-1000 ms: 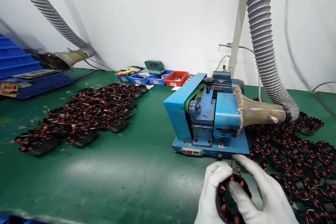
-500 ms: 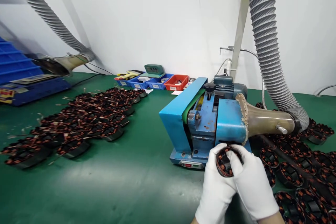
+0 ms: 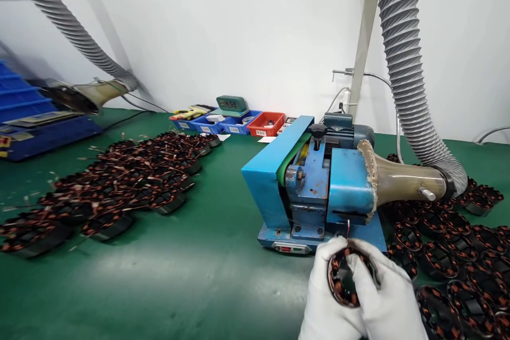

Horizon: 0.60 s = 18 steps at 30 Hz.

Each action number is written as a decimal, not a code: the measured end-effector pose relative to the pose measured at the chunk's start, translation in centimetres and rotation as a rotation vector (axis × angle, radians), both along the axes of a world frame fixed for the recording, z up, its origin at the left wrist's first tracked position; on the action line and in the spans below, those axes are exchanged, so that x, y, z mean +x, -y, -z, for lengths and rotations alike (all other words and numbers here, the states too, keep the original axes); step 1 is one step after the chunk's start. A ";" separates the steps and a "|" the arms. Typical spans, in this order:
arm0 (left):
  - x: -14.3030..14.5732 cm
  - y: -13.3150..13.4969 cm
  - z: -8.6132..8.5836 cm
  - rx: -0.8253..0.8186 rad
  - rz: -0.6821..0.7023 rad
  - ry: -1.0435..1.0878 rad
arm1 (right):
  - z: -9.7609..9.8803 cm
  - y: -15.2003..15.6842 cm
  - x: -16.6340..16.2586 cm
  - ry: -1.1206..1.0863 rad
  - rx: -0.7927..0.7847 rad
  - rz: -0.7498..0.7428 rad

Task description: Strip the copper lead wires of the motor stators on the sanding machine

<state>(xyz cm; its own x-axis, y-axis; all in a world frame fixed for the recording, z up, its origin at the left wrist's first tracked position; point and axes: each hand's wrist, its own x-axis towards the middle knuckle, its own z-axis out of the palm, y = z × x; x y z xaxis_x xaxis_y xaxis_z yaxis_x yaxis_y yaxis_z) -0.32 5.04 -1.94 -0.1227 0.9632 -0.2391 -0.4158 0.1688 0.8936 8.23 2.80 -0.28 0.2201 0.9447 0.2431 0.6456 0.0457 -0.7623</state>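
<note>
Both my hands wear white gloves and grip one round stator with copper windings, low in the view. My left hand wraps its left side; my right hand covers its right side, a finger across the face. A short copper wire end sticks up from the stator, just below the slot at the front of the blue machine. The stator sits a little in front of the machine's base.
A grey ribbed hose with a funnel joins the machine's right side. Many stators lie at right and in rows at left. Blue and red bins and a green clock stand by the wall. A second hose hangs at left.
My hands raised the stator up to the machine's front slot half a second ago, then drew it back down a little; the wire end now stands free above it.
</note>
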 end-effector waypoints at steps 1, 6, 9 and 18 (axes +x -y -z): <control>0.0 -0.2 -0.1 0.000 0.001 0.003 | 0.0 -0.3 0.0 -0.017 -0.013 0.002; 0.8 -1.8 -1.2 0.115 -0.033 -0.020 | -0.5 -2.9 0.1 -0.113 -0.085 0.016; 1.1 -2.3 -1.6 0.143 -0.017 -0.050 | -0.5 -3.6 0.4 -0.201 -0.115 0.017; 0.8 -1.6 0.3 0.166 0.043 -0.126 | 0.2 -2.5 1.1 -0.253 -0.135 0.042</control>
